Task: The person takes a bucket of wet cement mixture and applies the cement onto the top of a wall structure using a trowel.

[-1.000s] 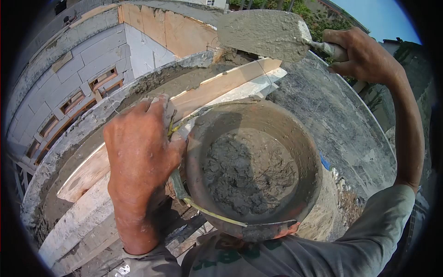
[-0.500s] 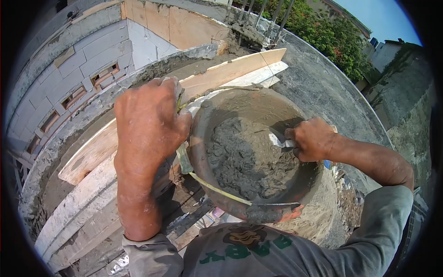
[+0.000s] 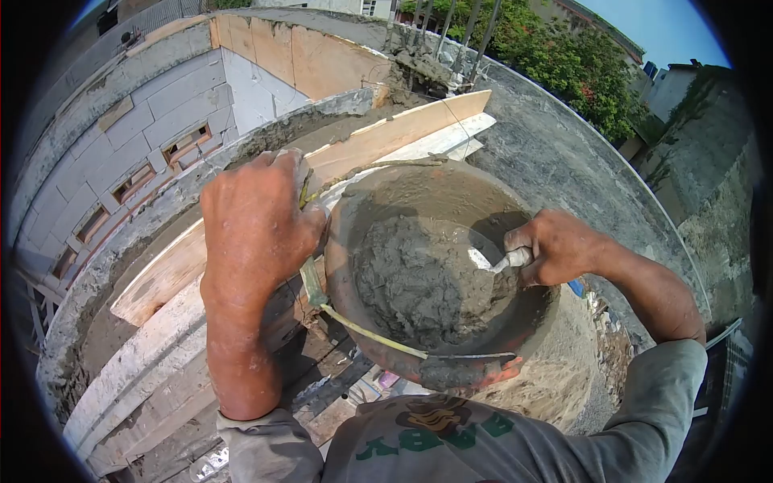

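A round bucket (image 3: pixel 336 274) full of wet grey mortar (image 3: pixel 419 278) is in front of my body, tilted so its inside faces me. My left hand (image 3: pixel 258 213) is closed on the thin yellowish bucket handle (image 3: pixel 370 329) at the left rim; part of the handle is hidden under the fingers. Inside the right part of the bucket, my right hand (image 3: pixel 564 245) is wrapped round the pale grip of a trowel (image 3: pixel 515 259). Most of the trowel's blade is hidden in the mortar, with a small bright part showing.
Wooden form boards (image 3: pixel 403 125) edge a curved channel of wet concrete (image 3: pixel 338 129) beyond the bucket. A block wall (image 3: pixel 153 113) with small openings stands at left. Steel bars (image 3: pixel 483 40) rise at the back. Below right is a sand pile (image 3: pixel 547 378).
The trowel has turned slightly in my right hand, and more of its grip shows. The bucket has shifted a little left and down in view. My left hand keeps its hold.
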`<state>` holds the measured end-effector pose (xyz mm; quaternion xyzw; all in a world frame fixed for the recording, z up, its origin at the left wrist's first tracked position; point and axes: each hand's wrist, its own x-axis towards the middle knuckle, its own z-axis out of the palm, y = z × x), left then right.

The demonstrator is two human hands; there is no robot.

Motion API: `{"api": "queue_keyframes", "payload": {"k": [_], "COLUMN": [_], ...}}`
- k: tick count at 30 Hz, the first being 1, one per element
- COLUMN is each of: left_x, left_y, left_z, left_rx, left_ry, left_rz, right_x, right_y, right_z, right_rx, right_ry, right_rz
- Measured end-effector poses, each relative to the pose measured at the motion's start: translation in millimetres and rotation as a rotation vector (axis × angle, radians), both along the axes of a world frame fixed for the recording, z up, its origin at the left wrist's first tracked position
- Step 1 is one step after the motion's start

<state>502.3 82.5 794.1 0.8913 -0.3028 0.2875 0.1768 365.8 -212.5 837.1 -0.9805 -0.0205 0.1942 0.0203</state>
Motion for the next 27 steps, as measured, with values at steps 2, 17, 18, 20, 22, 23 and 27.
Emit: {"api": "queue_keyframes", "payload": {"k": [2,17,18,20,22,23,27], "left_x": [0,-3,-3,-4,-4,-4,-3], "left_y": [1,1,1,1,2,2,2], "left_z": [0,5,4,4,4,4,5], "left_rx": [0.006,0.011,0.010,0.020,0.022,0.019,0.039], "left_ry": [0.009,0.116,0.118,0.073,0.044,0.040,0.065], "left_rz": [-0.002,0.023,0.021,0.008,0.000,-0.003,0.012], "right_x": [-8,-4,6,28,57,74,131], "right_y": [-9,-40,-38,-42,-53,-61,-90], "right_z": [4,52,58,66,65,64,70], "right_rx": [0.010,0.485,0.534,0.674,0.857,0.844,0.801], "right_ry": [-0.047,-0.351,-0.349,-0.328,-0.290,-0.265,-0.183], "right_rz": [0.001,-0.137,-0.175,-0.225,-0.248,-0.291,-0.433]}}
